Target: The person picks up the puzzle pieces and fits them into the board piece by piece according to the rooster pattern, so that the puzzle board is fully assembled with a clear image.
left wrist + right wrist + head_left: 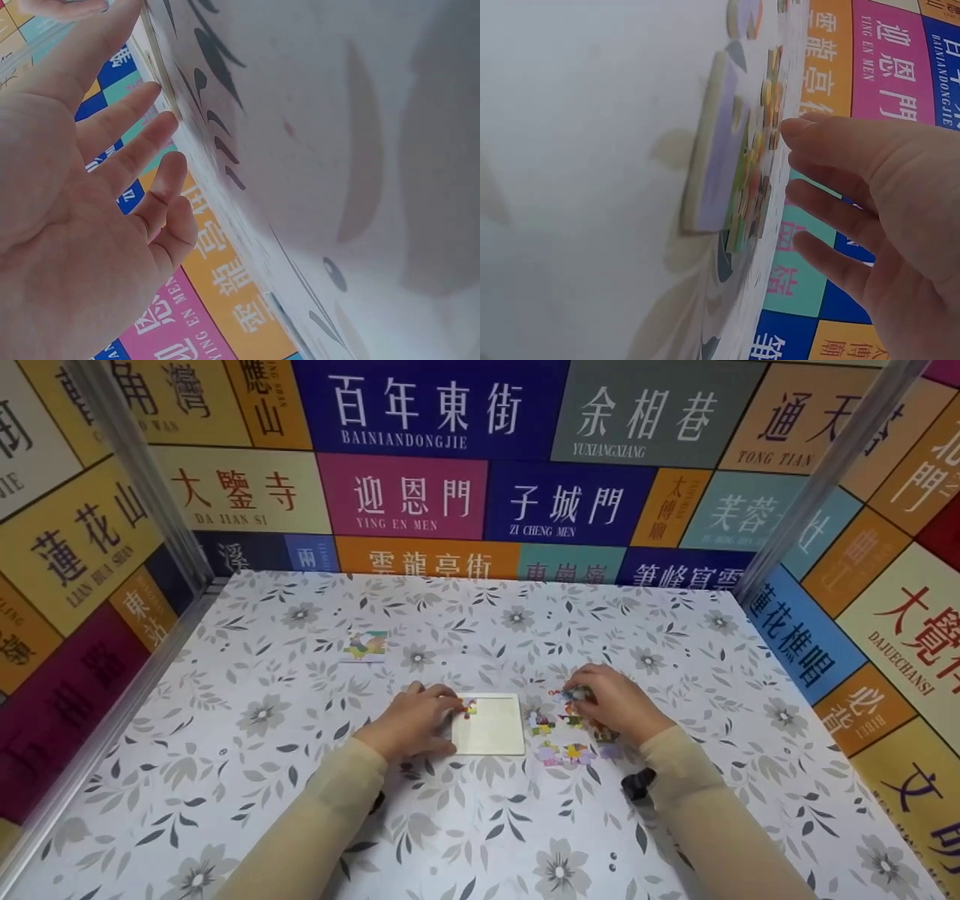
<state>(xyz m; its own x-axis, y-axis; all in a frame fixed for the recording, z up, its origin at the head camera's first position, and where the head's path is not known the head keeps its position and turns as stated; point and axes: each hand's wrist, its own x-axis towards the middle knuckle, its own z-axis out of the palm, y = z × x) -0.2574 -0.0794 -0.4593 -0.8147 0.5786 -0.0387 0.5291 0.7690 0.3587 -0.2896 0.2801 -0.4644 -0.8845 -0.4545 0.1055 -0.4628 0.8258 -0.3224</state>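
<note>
A shallow cream puzzle tray (487, 731) lies flat on the table, with one colourful jigsaw piece (471, 708) in its upper left corner. My left hand (416, 720) rests at the tray's left edge, fingers by the upper corner and thumb by the lower one. In the left wrist view that hand's (82, 172) fingers are spread, tips close to the tray edge. Over the loose jigsaw pieces (576, 752) to the right of the tray is my right hand (611, 701). Its relaxed fingers (832, 206) show nothing held in the right wrist view, beside a purple-edged piece (714, 157).
A small picture card (365, 646) lies farther back, left of the tray. A floral cloth (315, 825) covers the table. Walls with printed Chinese signs (405, 502) stand behind and on both sides. A black device (637, 784) sits at the right wrist.
</note>
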